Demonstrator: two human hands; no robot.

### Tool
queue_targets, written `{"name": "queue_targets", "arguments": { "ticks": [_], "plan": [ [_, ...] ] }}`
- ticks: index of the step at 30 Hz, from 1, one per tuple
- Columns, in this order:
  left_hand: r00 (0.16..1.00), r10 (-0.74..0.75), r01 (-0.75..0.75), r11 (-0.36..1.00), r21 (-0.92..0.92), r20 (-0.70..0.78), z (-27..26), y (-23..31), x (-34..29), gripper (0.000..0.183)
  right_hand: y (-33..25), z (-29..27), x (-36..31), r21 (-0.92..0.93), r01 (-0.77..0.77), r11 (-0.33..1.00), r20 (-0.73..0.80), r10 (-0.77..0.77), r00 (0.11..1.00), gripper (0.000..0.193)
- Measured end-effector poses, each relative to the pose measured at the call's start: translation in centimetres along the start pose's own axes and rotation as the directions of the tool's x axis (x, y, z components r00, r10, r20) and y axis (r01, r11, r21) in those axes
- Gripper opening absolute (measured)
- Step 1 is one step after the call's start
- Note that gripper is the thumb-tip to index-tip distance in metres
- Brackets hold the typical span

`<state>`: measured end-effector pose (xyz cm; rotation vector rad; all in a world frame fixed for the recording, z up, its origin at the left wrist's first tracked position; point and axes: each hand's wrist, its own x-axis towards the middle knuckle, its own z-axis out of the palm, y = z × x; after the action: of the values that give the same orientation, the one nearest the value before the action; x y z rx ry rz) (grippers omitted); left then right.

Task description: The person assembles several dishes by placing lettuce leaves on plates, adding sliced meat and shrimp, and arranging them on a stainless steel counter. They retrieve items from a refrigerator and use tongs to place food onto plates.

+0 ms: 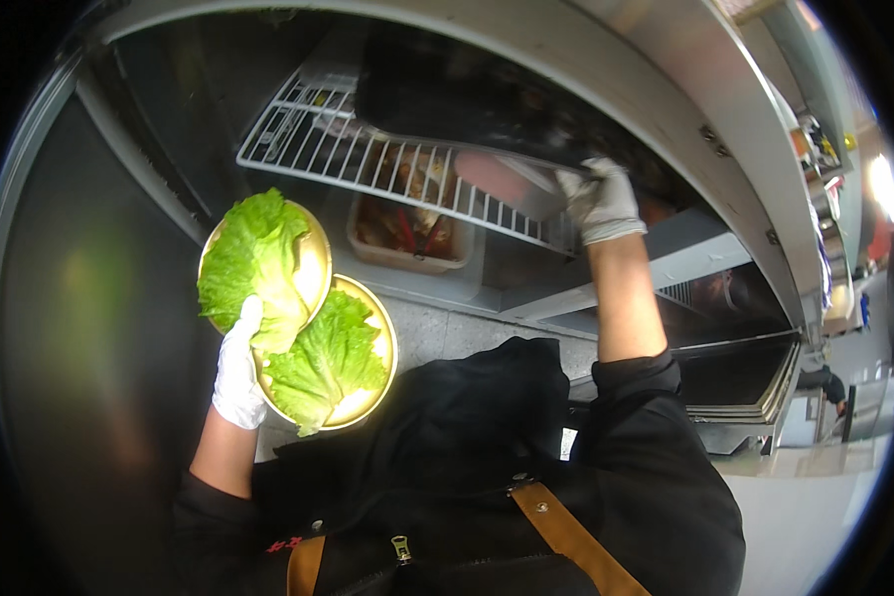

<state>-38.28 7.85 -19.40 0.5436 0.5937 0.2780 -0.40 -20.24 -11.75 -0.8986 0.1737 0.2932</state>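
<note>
Two round gold-coloured plates (316,260) are in my left hand (240,372), which wears a white glove and is closed at their edges. A green lettuce leaf (253,253) covers most of the upper plate, and a second lettuce leaf (328,348) lies on the lower plate (382,382). My gloved right hand (606,204) reaches into an open refrigerator, its fingers bent over the front edge of a dark tray (467,94) above a white wire shelf (368,174). The tray's contents are dark and blurred. Just left of this hand is a translucent container (531,189) with something pink inside.
Below the wire shelf sits a plastic tub (407,258) with reddish-brown food and a red-handled utensil. The refrigerator's open door (79,298) stands close to my left. Stacked metal trays (740,382) are at the right, and a counter (815,497) runs beyond them.
</note>
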Motion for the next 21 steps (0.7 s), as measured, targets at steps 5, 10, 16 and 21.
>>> {"name": "queue_targets", "arguments": {
  "ticks": [5,10,16,21],
  "plan": [
    [1.0,-0.019,0.02,0.998,0.061,-0.013,-0.5,0.2,0.5,0.047,-1.5,1.5,1.7,0.146,0.086,0.985,-0.012,-0.085,0.996,0.019],
    [0.999,0.03,-0.03,0.999,0.035,-0.013,-1.2,-0.3,0.5,0.044,-1.1,-1.3,1.8,0.082,0.137,0.987,-0.08,-0.13,0.988,0.014],
    [0.998,0.038,-0.039,0.999,-0.032,-0.048,-0.1,-0.5,0.1,0.044,-2.0,-3.3,0.8,0.01,0.036,0.999,-0.001,-0.036,0.999,0.027],
    [0.994,0.029,-0.03,0.999,-0.01,-0.109,0.7,0.1,-0.6,0.044,-2.5,-1.1,1.6,0.226,0.113,0.968,0.045,-0.126,0.991,0.058]
  ]
}}
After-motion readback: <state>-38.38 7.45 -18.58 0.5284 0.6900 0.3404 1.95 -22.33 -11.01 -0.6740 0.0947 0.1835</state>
